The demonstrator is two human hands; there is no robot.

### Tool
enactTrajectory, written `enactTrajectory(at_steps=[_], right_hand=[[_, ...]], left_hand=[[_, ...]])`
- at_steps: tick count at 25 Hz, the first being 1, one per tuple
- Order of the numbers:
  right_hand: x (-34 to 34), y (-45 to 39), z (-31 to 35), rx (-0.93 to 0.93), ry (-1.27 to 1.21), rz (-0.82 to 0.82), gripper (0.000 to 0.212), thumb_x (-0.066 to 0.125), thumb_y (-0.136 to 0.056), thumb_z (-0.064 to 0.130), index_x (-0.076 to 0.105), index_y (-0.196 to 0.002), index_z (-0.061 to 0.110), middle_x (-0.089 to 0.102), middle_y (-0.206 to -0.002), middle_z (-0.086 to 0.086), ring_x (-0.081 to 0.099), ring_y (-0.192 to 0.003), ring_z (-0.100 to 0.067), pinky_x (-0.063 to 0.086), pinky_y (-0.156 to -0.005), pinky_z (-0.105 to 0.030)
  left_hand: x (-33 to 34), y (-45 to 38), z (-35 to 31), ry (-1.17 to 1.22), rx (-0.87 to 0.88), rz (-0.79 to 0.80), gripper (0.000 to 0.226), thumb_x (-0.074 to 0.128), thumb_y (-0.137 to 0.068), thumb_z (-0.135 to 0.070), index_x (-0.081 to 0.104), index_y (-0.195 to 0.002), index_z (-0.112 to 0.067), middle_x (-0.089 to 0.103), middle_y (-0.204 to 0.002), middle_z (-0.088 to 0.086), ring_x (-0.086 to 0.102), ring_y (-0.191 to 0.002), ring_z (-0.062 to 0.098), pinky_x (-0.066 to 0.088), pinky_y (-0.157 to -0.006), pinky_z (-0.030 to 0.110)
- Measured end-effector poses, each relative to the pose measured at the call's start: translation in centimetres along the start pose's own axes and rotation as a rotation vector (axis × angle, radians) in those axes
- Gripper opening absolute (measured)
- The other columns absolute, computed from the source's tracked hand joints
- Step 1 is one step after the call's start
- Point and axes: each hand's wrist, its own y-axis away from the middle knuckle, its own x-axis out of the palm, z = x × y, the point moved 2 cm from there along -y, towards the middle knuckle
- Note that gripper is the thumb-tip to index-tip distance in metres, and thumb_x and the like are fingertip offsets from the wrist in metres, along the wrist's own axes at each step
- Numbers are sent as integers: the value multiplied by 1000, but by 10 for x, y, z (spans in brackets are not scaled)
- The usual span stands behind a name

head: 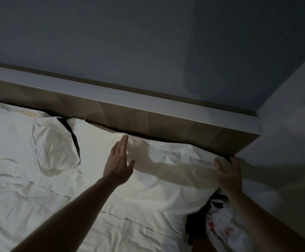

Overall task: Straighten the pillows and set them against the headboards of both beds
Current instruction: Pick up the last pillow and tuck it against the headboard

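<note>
My left hand [120, 160] lay flat on the right pillow [159, 175], fingers straight and together, their tips near the pillow's top edge. My right hand [229, 172] gripped that pillow's far right corner, fingers curled over the fabric, close to the end of the wooden headboard [148, 120] where it met the side wall [289, 135]. The pillow's long top edge ran along the headboard, a thin dark gap showing between the two. To its left the second pillow [54, 150] lay rumpled and tilted, one corner up near the headboard, a dark slit parting it from the first. Both rested on the bed's creased white sheet [39, 197]. Beside the bed, below my right forearm, sat a white plastic bag [220, 226] with red printing.
</note>
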Motion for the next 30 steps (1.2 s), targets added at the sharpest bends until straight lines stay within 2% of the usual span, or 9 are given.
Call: enactTrajectory(at_steps=[4, 7, 11, 15, 19, 22, 25, 28, 30], right_hand=[[17, 10, -16, 130, -225, -229, 91, 67, -84, 70, 55, -135, -4, 58, -137, -28, 56, -125, -45, 47, -106, -51], [25, 13, -25, 219, -387, -74, 105, 82, -71, 64, 42, -152, 10, 48, -153, -16, 53, -135, -38, 47, -111, -54], [21, 4, -41, 185, -223, 88, 86, 83, -80, 51, 49, -149, 13, 58, -145, -12, 58, -129, -37, 49, -107, -49], [7, 7, -53, 30, -67, -34, 65, 59, -88, 59, 71, -118, 2, 72, -107, -20, 65, -102, -40, 50, -89, -50], [13, 19, -52, 111, -69, -79, 63, 60, -98, 52, 63, -129, -3, 64, -128, -34, 60, -119, -49, 44, -103, -55], [22, 16, -51, -27, 50, -145, 93, 56, -79, 83, 52, -138, 11, 58, -135, -30, 55, -124, -50, 43, -102, -61], [42, 37, -15, -245, 121, -170, 75, 58, -82, 55, 50, -143, 13, 50, -143, -25, 45, -129, -44, 37, -108, -58], [79, 54, 27, -577, 229, 25, 73, 53, -85, 60, 52, -145, 18, 57, -143, -15, 50, -129, -38, 40, -105, -56], [100, 41, 43, -574, 400, 162, 81, 57, -82, 68, 46, -150, 26, 54, -150, -7, 48, -136, -34, 38, -107, -53]], left_hand=[[2, -25, -2, -64, 74, 84, 98, 70, -86, -37, 15, -162, -9, 24, -169, 11, 25, -154, 34, 24, -127, 46], [9, -38, 11, -158, -21, 278, 112, 69, -80, -58, 7, -163, -17, 20, -171, 6, 19, -156, 38, 25, -124, 55], [11, -52, 3, -181, -63, 363, 114, 74, -68, -68, 17, -160, -30, 29, -166, -1, 25, -151, 34, 28, -119, 56], [13, -43, -2, -252, 10, 408, 104, 71, -70, -67, 22, -156, -36, 26, -164, -6, 22, -148, 33, 25, -117, 57], [8, -36, -1, -213, 14, 423, 102, 72, -78, -59, 18, -160, -31, 17, -169, -4, 13, -154, 35, 15, -123, 59], [9, -24, 11, -167, 5, 366, 103, 71, -82, -51, 10, -162, -28, 7, -173, 1, 6, -158, 36, 13, -126, 58], [7, -8, 28, -134, -39, 271, 104, 66, -87, -52, 1, -164, -26, -4, -174, 4, -3, -160, 34, 12, -128, 56], [3, 1, 53, -132, -110, 216, 100, 63, -90, -52, -1, -163, -28, -7, -174, 3, -8, -160, 33, 12, -129, 54], [0, 7, 70, -149, -152, 198, 99, 61, -90, -53, 0, -163, -28, -7, -174, 3, -7, -160, 32, 12, -129, 53]])
